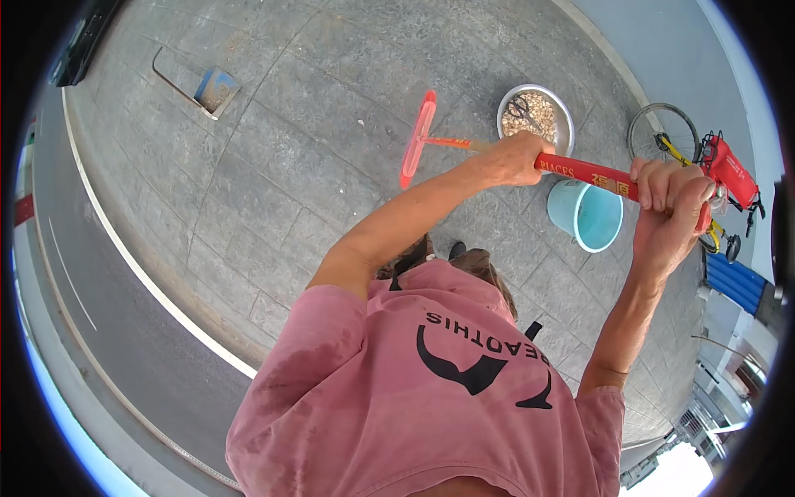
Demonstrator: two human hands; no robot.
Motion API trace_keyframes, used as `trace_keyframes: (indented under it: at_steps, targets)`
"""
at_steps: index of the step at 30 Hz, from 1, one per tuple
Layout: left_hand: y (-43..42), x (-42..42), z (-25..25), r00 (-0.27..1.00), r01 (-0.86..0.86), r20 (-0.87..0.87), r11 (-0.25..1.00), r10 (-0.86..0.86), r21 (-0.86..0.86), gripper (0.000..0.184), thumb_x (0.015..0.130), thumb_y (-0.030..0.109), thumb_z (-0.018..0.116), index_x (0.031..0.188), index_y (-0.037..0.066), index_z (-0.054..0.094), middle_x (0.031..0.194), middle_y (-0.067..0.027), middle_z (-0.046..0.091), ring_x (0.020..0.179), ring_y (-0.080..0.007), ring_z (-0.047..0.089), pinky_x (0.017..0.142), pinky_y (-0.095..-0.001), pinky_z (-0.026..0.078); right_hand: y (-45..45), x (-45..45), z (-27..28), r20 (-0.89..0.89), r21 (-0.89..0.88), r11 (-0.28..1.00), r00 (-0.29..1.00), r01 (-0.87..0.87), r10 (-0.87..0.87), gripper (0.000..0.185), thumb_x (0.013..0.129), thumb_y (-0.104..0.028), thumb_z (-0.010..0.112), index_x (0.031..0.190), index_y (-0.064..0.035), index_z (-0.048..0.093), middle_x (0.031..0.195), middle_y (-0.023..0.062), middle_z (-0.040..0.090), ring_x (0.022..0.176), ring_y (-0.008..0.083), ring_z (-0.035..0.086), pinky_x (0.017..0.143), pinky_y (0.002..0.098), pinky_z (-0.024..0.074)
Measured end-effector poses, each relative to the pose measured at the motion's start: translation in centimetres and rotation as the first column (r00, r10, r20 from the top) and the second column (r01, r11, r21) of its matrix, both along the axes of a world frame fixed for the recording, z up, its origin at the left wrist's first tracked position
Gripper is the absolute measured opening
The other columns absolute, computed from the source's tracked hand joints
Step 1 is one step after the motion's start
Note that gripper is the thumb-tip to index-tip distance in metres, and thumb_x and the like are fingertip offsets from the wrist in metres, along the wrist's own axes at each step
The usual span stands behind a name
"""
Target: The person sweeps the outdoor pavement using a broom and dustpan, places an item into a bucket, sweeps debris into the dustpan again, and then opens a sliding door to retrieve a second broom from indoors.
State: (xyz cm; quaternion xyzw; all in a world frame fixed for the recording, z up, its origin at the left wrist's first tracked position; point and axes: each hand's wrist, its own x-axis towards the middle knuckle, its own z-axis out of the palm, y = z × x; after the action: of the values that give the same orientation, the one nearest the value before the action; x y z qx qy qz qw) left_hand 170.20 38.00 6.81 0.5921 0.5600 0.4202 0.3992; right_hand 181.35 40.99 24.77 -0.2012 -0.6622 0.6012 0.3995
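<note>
Broom (586,172): left hand (517,157), right hand (669,196) | basin (565,123): pale pieces (542,109), scissors (530,118)

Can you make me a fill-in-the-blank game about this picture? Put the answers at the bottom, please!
1. Of the left hand and the right hand, the one nearer the crosspiece of the long tool is the ____ one.
2. Where the hands grip it, the handle is coloured ____.
3. The person's shirt is coloured ____.
4. The bicycle's frame is coloured ____.

Missing words: left; red; pink; yellow
</note>
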Motion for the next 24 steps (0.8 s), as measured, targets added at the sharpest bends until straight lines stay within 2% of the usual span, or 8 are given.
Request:
trace_keyframes:
  at_steps: [3, 7, 11, 13, 17, 19, 22, 24]
  targets:
    - [-0.1, -2.2, -4.6, 0.987, 0.074, 0.147, 0.994, -0.062, -0.076, 0.016, 0.074, 0.014, 0.055, 0.065, 0.001, 0.051, 0.053, -0.0066, 0.049, 0.051, -0.0161, 0.048, 0.049, -0.0326, 0.037, -0.1, -4.4, -2.5, 0.244, 0.036, 0.999, 0.969, 0.034, -0.041, 0.036, 0.085, -0.028, 0.051, 0.059, -0.0066, 0.038, 0.054, -0.0001, 0.038, 0.051, 0.0090, 0.036, 0.048, 0.0240, 0.0307]
    - [-0.6, -8.5, -5.6, 0.968, 0.152, 0.243, 0.910, -0.059, -0.385, 0.015, 0.075, 0.018, 0.057, 0.071, 0.004, 0.053, 0.052, -0.0008, 0.046, 0.049, -0.0124, 0.044, 0.048, -0.0301, 0.037, 0.4, -10.8, -4.3, 0.192, -0.025, 0.996, 0.978, -0.084, 0.087, 0.037, 0.082, -0.029, 0.056, 0.057, -0.0054, 0.042, 0.053, -0.0009, 0.041, 0.050, 0.0066, 0.038, 0.044, 0.0229, 0.0320]
    - [-0.7, -16.0, -5.1, 0.993, -0.059, -0.116, 0.979, 0.037, -0.194, 0.010, 0.074, 0.014, 0.056, 0.074, 0.004, 0.054, 0.054, 0.0004, 0.045, 0.053, -0.0114, 0.046, 0.051, -0.0280, 0.038, 1.5, -15.5, -5.6, 0.110, 0.005, 0.988, 0.982, -0.153, 0.152, 0.037, 0.082, -0.029, 0.056, 0.057, -0.0045, 0.044, 0.054, -0.0019, 0.043, 0.052, 0.0060, 0.040, 0.047, 0.0219, 0.0348]
    - [-1.3, -19.5, -6.3, 0.973, -0.202, -0.139, 0.972, 0.186, -0.119, 0.005, 0.070, 0.008, 0.056, 0.069, 0.003, 0.054, 0.056, -0.0087, 0.052, 0.053, -0.0170, 0.048, 0.053, -0.0317, 0.040, 2.2, -17.0, -7.5, 0.066, 0.007, 0.973, 0.971, -0.230, 0.229, 0.036, 0.082, -0.029, 0.055, 0.058, -0.0037, 0.045, 0.055, -0.0019, 0.045, 0.053, 0.0058, 0.041, 0.048, 0.0214, 0.0357]
    - [-1.1, -25.2, -9.7, 0.827, -0.477, -0.289, 0.874, 0.483, 0.097, 0.009, 0.064, 0.000, 0.056, 0.072, 0.005, 0.055, 0.061, -0.0110, 0.056, 0.058, -0.0248, 0.053, 0.055, -0.0339, 0.041, 4.2, -19.2, -12.2, 0.023, 0.041, 0.928, 0.929, -0.371, 0.370, 0.033, 0.082, -0.024, 0.055, 0.060, -0.0022, 0.046, 0.057, -0.0001, 0.047, 0.054, 0.0070, 0.043, 0.053, 0.0221, 0.0382]
    - [-0.9, -25.3, -6.3, 0.676, -0.590, -0.396, 0.778, 0.622, 0.216, 0.013, 0.062, -0.001, 0.056, 0.073, 0.005, 0.055, 0.063, -0.0119, 0.057, 0.061, -0.0294, 0.055, 0.055, -0.0351, 0.041, 6.0, -19.9, -10.9, -0.124, 0.068, 0.866, 0.857, -0.495, 0.500, 0.031, 0.082, -0.022, 0.056, 0.061, -0.0014, 0.046, 0.058, 0.0007, 0.047, 0.054, 0.0086, 0.043, 0.056, 0.0239, 0.0395]
    - [0.5, -23.2, -0.3, 0.577, -0.712, -0.375, 0.672, 0.726, 0.205, 0.011, 0.068, 0.002, 0.057, 0.079, 0.003, 0.054, 0.059, -0.0103, 0.053, 0.054, -0.0209, 0.051, 0.055, -0.0294, 0.040, 11.3, -20.4, -4.8, -0.152, 0.208, 0.634, 0.615, -0.745, 0.773, 0.028, 0.082, -0.020, 0.055, 0.064, -0.0010, 0.046, 0.060, 0.0022, 0.048, 0.055, 0.0114, 0.045, 0.060, 0.0270, 0.0410]
    - [1.7, -20.9, 2.0, 0.455, -0.814, -0.364, 0.545, 0.813, 0.200, 0.013, 0.067, 0.000, 0.057, 0.079, 0.003, 0.054, 0.058, -0.0111, 0.052, 0.054, -0.0222, 0.051, 0.053, -0.0299, 0.039, 14.7, -20.9, -2.1, -0.174, 0.203, 0.513, 0.485, -0.834, 0.857, 0.028, 0.083, -0.021, 0.055, 0.065, -0.0011, 0.046, 0.061, 0.0028, 0.049, 0.056, 0.0126, 0.046, 0.061, 0.0282, 0.0412]
